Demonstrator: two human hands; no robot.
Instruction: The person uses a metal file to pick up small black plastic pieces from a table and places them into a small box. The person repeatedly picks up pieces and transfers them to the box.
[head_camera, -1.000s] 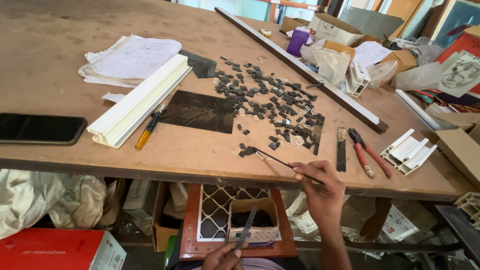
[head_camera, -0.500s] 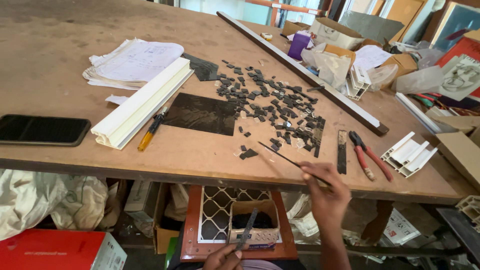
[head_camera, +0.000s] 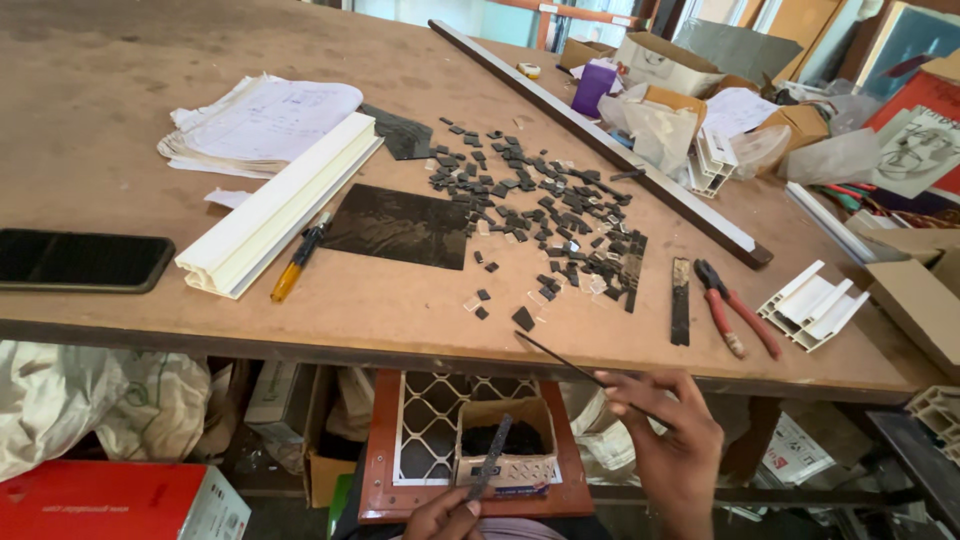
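A wide wooden worktable (head_camera: 120, 120) fills most of the frame, cluttered boxes crowding its upper right. On it lie a white plastic profile (head_camera: 280, 205), a dark sheet (head_camera: 400, 226), a phone (head_camera: 80, 262) at the left edge and scattered small black tiles (head_camera: 540, 205). Low right, the right hand (head_camera: 670, 450) pinches thin tweezers (head_camera: 580, 368) pointing at a loose tile (head_camera: 523, 319). At bottom centre, the left hand (head_camera: 445, 515) grips a narrow dark strip (head_camera: 490, 455).

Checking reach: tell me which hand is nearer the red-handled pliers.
Right. The right hand, pinching thin tweezers, is just below the table edge, near the red-handled pliers. The left hand is low at the frame's bottom, holding a dark strip.
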